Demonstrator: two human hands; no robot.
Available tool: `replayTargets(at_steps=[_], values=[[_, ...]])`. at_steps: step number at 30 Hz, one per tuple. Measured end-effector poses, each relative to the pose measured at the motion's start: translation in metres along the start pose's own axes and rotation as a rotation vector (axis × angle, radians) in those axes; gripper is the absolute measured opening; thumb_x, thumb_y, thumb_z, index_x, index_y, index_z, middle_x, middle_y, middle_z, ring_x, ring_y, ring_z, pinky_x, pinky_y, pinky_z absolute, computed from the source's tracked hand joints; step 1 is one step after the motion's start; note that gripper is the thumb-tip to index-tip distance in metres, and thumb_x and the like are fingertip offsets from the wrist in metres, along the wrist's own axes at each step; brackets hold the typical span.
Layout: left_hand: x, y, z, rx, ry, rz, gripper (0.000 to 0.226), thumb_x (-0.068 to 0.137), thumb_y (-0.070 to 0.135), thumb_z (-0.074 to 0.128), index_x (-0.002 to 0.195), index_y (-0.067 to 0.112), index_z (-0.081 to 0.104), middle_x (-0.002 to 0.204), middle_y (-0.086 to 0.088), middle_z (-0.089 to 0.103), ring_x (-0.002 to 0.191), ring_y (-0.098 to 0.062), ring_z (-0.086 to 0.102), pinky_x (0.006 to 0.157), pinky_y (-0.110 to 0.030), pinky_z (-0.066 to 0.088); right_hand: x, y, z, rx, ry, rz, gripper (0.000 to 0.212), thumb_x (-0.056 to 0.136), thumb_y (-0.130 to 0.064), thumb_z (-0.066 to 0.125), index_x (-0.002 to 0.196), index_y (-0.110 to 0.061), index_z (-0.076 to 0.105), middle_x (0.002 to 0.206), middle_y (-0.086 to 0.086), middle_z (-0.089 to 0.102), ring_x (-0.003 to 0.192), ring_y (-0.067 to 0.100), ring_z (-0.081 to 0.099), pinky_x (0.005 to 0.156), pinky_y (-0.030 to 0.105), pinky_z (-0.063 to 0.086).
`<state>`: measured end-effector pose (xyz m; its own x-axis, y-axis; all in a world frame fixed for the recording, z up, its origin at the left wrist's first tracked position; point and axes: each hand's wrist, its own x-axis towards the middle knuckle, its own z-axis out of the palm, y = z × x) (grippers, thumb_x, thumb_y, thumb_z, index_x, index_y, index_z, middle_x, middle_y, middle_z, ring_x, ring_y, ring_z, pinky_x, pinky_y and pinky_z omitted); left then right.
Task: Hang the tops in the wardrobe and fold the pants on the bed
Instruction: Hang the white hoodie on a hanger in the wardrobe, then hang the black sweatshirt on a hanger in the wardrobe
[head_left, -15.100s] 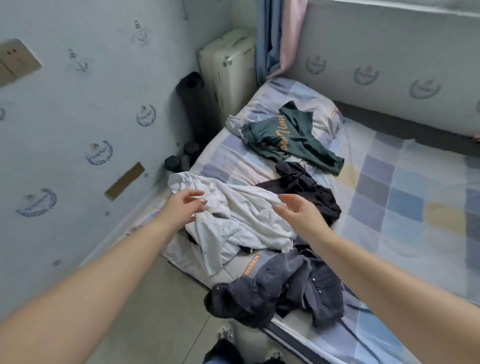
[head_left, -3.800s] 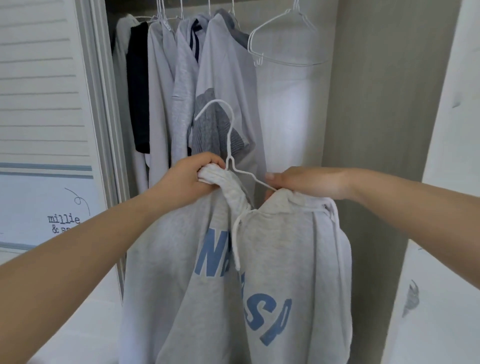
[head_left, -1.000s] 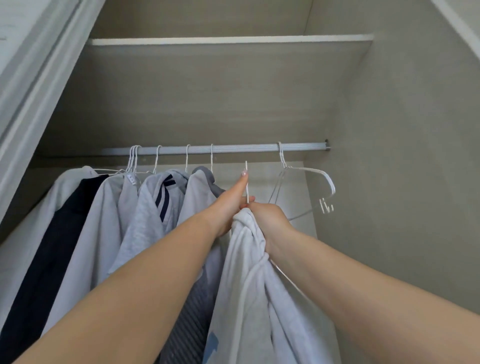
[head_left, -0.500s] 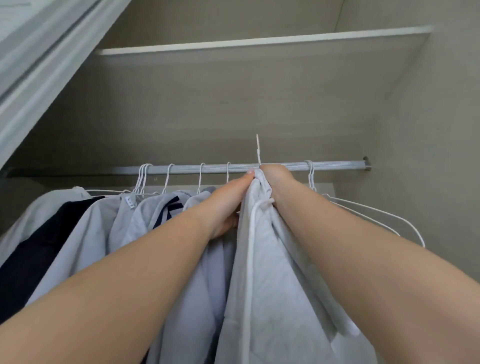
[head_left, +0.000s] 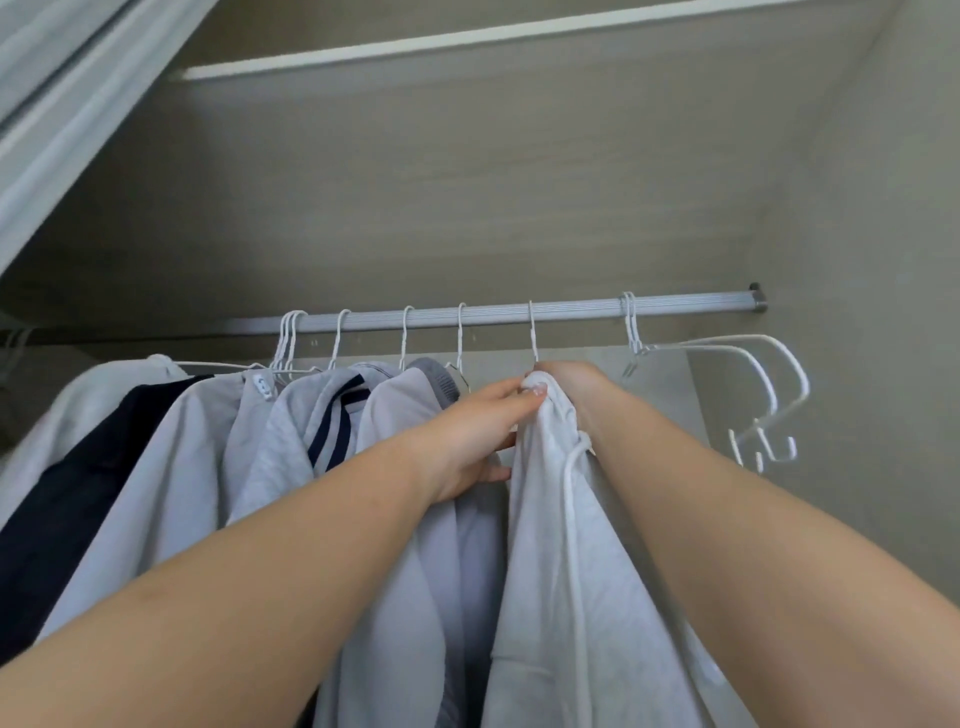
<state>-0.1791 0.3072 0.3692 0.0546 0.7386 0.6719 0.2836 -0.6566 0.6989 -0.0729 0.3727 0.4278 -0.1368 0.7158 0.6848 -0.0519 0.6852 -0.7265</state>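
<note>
While both hands, L (head_left: 478, 431) & R (head_left: 566, 384), grip its neck, pale grey hoodie (head_left: 566, 571) w/ white drawcord, hook on rail (head_left: 519, 313)

hanger hook (head_left: 532, 332): half a second ago it stood clear above the rail (head_left: 519, 315), now it sits over the rail, right of the four hung tops | white hoodie (head_left: 566, 545): hangs lower, its neck under the rail | both hands, left (head_left: 483, 436) and right (head_left: 571, 384): dropped below the rail with it
</note>
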Motion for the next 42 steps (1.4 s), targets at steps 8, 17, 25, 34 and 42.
replayTargets(at_steps=[8,17,25,34,42], values=[[-0.045,-0.001,0.005,-0.115,0.116,-0.005,0.043,0.096,0.051,0.045,0.114,0.019,0.067,0.109,-0.006,0.071,0.101,-0.02,0.067,0.091,-0.036,0.053,-0.058,0.011,0.015,-0.291,0.009,-0.314,0.053,0.095,-0.039,0.045,0.142,-0.015,0.041,0.145,0.008,0.044,0.132,0.024,0.042,0.108,0.027,0.031],[-0.119,-0.012,0.016,-0.239,0.105,-0.024,0.038,0.099,0.041,0.043,0.122,0.017,0.062,0.11,-0.005,0.072,0.101,-0.018,0.068,0.084,-0.031,0.055,-0.165,0.043,0.015,-0.229,0.025,-0.369,0.058,0.097,-0.037,0.045,0.149,-0.023,0.025,0.158,0.005,0.014,0.146,0.015,0.011,0.118,0.032,0.01],[-0.234,-0.03,0.049,-0.165,0.173,-0.194,0.03,0.099,0.034,0.047,0.112,0.014,0.065,0.096,-0.002,0.074,0.087,-0.013,0.071,0.072,-0.026,0.056,-0.291,0.097,0.012,0.079,-0.067,-0.196,0.056,0.095,-0.026,0.05,0.147,-0.025,0.03,0.152,-0.003,0.027,0.139,0.009,0.026,0.113,0.024,0.02],[-0.403,-0.017,0.071,-0.085,0.559,-0.421,0.035,0.09,0.038,0.062,0.12,0.022,0.062,0.114,0.003,0.07,0.11,-0.014,0.064,0.097,-0.037,0.049,-0.442,0.088,0.036,0.52,-0.225,-0.051,0.046,0.094,-0.016,0.051,0.132,-0.04,0.042,0.136,-0.024,0.039,0.127,-0.01,0.034,0.103,0.013,0.027],[-0.619,0.046,0.075,0.047,0.987,-0.532,0.024,0.092,0.036,0.057,0.112,0.026,0.064,0.109,0.006,0.072,0.102,-0.011,0.068,0.09,-0.034,0.051,-0.598,0.051,0.082,0.64,-0.736,0.266,0.041,0.093,-0.027,0.054,0.133,-0.032,0.049,0.142,-0.014,0.044,0.124,-0.002,0.041,0.097,0.02,0.03]])
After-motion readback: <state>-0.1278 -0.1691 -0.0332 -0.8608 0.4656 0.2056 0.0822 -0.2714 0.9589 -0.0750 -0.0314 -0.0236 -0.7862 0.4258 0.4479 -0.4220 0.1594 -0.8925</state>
